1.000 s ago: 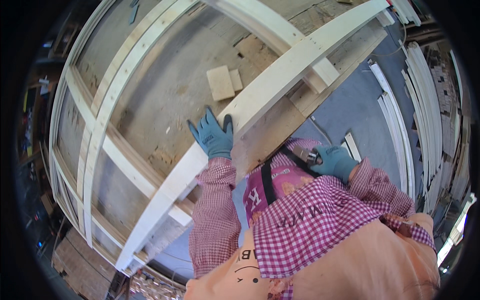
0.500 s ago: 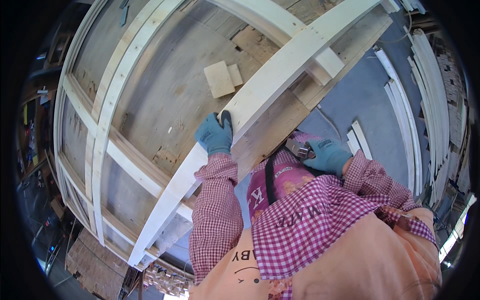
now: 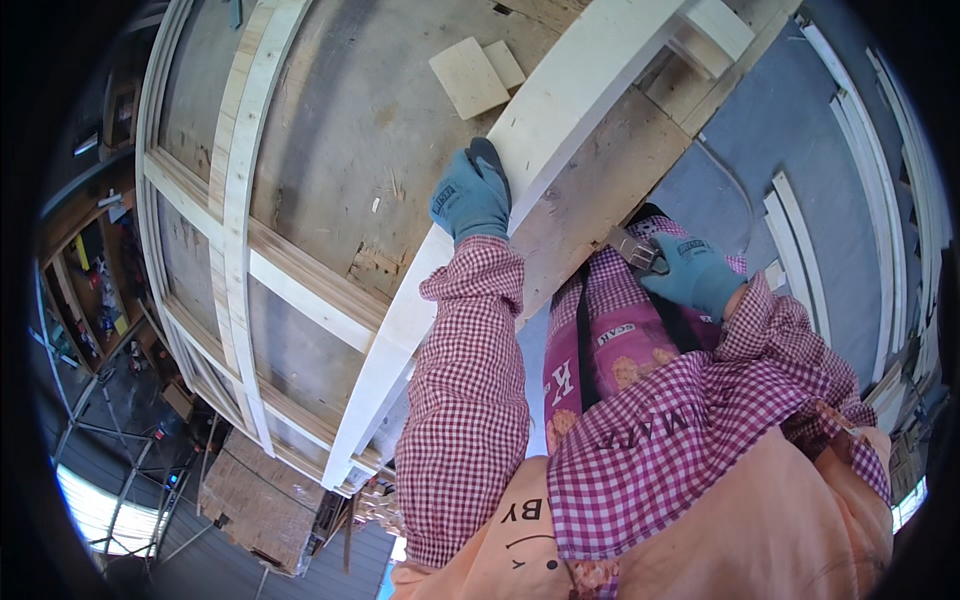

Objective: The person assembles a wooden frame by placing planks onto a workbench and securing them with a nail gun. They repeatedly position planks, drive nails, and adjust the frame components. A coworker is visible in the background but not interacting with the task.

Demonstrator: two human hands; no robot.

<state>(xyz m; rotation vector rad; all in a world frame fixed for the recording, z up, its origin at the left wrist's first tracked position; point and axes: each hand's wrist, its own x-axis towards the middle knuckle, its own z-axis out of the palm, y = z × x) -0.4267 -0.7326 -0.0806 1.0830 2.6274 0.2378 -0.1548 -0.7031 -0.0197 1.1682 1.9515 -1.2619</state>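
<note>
My left hand [image 3: 472, 196], in a teal glove with a dark thumb, grips the edge of a pale wooden rail [image 3: 545, 130]. The rail slants along the near side of a large wooden frame [image 3: 232, 215]. Just beyond that hand, two small wooden blocks [image 3: 469, 77] lie on the panel inside the frame. At my lap, my right hand [image 3: 697, 276], gloved alike, is closed on a silvery metal piece [image 3: 638, 250]. This piece has cutouts; its exact kind is unclear. It sits beside the rail's lower board [image 3: 610, 195], over my purple apron.
White wooden strips [image 3: 795, 240] lie on the grey floor at the right, with longer strips [image 3: 850, 150] beyond. A short block [image 3: 715, 35] juts from the rail at the upper right. Shelving with coloured items [image 3: 95, 290] and a wooden stack [image 3: 262, 495] stand at the left.
The view has shifted, so the frame appears turned and my hands sit further right. My left hand stays on the rail, and my right hand keeps the metal piece.
</note>
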